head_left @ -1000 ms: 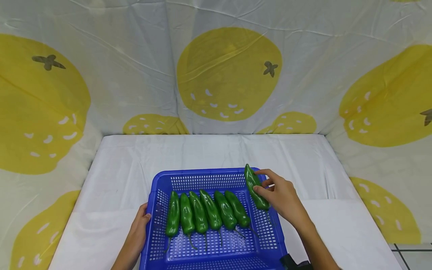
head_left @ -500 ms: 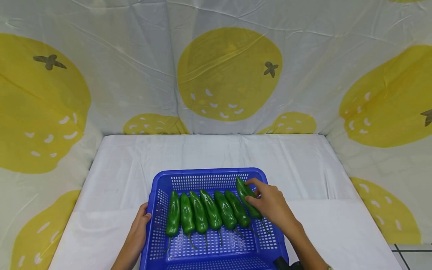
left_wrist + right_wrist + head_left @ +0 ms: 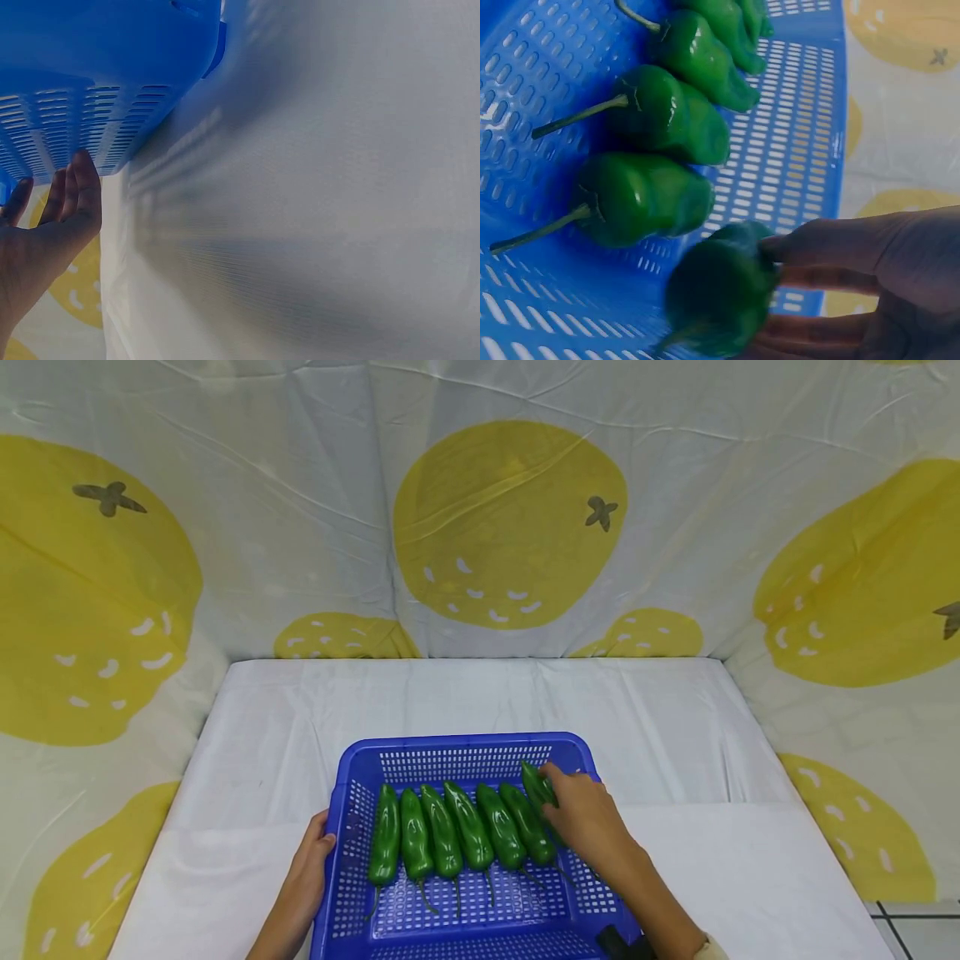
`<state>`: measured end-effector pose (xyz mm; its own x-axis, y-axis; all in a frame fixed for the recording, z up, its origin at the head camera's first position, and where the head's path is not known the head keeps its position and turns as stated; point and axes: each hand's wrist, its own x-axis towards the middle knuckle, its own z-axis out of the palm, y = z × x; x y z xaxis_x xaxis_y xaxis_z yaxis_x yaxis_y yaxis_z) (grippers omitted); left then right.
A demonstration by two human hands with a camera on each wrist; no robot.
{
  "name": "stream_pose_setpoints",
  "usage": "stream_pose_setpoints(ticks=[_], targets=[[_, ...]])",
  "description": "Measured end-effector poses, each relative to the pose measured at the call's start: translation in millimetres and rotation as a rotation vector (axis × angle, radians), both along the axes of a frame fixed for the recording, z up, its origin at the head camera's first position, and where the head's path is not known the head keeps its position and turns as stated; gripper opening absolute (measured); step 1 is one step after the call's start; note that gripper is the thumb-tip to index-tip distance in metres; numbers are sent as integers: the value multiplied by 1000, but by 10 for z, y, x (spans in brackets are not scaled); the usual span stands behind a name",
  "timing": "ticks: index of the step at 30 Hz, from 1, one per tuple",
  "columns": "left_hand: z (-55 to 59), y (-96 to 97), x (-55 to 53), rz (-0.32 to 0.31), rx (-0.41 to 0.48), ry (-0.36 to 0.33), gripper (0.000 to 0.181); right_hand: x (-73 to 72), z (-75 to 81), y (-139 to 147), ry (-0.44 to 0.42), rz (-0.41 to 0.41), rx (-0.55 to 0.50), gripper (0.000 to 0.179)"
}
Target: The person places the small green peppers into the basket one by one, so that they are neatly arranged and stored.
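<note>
A blue plastic basket (image 3: 457, 743) with slotted walls holds a row of several glossy green peppers (image 3: 442, 835), stems pointing toward me. My right hand (image 3: 592, 818) is inside the basket's right side, thumb and fingers pinching one more green pepper (image 3: 716, 292). In the right wrist view this pepper sits beside the last of the row, its stem end facing the camera; in the head view the hand covers most of it. At the basket's left side my left hand (image 3: 303, 864) grips the wall, thumb near the rim and fingertips against the slotted outer side in the left wrist view.
A white cloth (image 3: 465, 693) covers the surface under the basket. Fabric walls printed with yellow fruit (image 3: 510, 527) rise at the back and both sides. A dark object (image 3: 618, 943) shows under the right forearm, and floor tiles (image 3: 922, 935) appear at lower right.
My right hand has carried its pepper left and down, from over the basket's right rim to beside the row inside. The left hand and the basket have stayed put.
</note>
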<state>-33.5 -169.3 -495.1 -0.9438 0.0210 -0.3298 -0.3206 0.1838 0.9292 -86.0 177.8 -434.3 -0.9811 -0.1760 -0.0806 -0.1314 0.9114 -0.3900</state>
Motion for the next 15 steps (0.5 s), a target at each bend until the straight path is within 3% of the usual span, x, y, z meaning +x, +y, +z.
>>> stream_pose_setpoints(ticks=[9,15], targets=[[7,4,13,3,12,6,45,66,157,-33,8,15,17,36],[2,8,9,-1,-2,10,45,34,202,61,-16,-8,-73,33]])
